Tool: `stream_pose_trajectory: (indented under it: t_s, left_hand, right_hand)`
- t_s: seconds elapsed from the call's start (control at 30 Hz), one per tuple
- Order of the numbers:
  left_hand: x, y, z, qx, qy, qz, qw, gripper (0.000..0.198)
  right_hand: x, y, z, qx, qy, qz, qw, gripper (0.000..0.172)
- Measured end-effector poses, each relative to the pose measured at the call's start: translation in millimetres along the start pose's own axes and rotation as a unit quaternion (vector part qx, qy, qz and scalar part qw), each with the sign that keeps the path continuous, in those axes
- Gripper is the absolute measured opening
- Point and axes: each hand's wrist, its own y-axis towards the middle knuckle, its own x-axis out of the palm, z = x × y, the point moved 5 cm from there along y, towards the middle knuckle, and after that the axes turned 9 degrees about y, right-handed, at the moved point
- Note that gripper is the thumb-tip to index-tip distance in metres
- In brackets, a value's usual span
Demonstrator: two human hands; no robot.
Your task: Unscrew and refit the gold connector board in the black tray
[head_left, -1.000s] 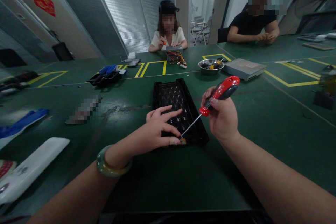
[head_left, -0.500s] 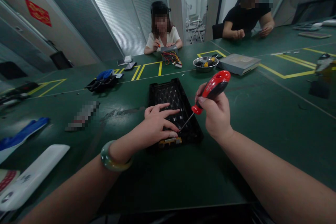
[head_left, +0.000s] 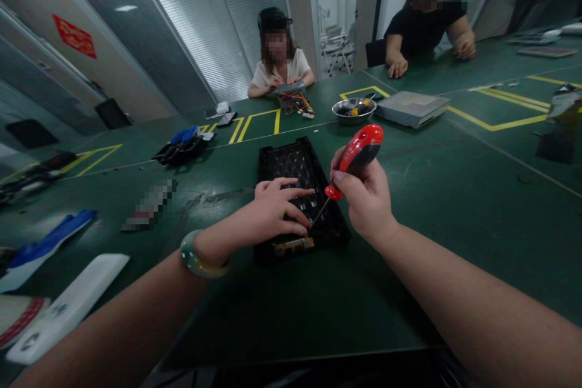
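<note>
A black rectangular plastic housing [head_left: 334,218] lies on the green table in front of me, with a small orange-brown circuit board [head_left: 295,246] at its near end. My right hand [head_left: 370,200] grips a screwdriver [head_left: 361,148] by its red and black handle. The shaft slants down to the left, and its tip is inside the housing near the circuit board. My left hand [head_left: 279,209] rests over the housing, thumb and index fingertip close together right by the screwdriver tip, other fingers stretched out. Whatever is between those fingertips is too small to make out.
A metal bowl [head_left: 354,112] of tools and a flat grey metal box [head_left: 413,109] stand beyond the housing. To the left are a black tray [head_left: 179,150], a blue-and-white item [head_left: 50,245] and a white long object [head_left: 73,309]. Two people sit across the table.
My right hand and the screwdriver handle have shifted slightly left; the tip stays by my left fingertips. The view has turned a little. The person at the far right has lowered a hand to the table.
</note>
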Motion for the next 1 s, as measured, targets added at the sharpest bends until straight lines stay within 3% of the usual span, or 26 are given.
stream_pose_trajectory:
  t_s: [0.23, 0.43, 0.8, 1.0]
  left_hand:
    - [4.6, 3.0, 1.3, -0.009, 0.001, -0.030, 1.000, 0.008]
    - [8.1, 7.4, -0.8, 0.030, 0.010, -0.051, 0.998, 0.009]
    - [11.0, 0.1, -5.9, 0.038, -0.017, -0.051, 0.998, 0.014]
    - [11.1, -6.5, -1.7, 0.003, -0.025, -0.035, 0.999, 0.015]
  right_hand:
    - [0.2, -0.1, -1.5, 0.001, 0.000, -0.006, 1.000, 0.007]
    - [0.0, -1.2, -0.4, 0.006, -0.005, -0.015, 1.000, 0.007]
    - [5.3, -6.3, 0.1, -0.001, -0.012, -0.058, 0.998, 0.008]
    - [9.4, -7.8, -5.3, -0.013, -0.019, -0.081, 0.996, 0.008]
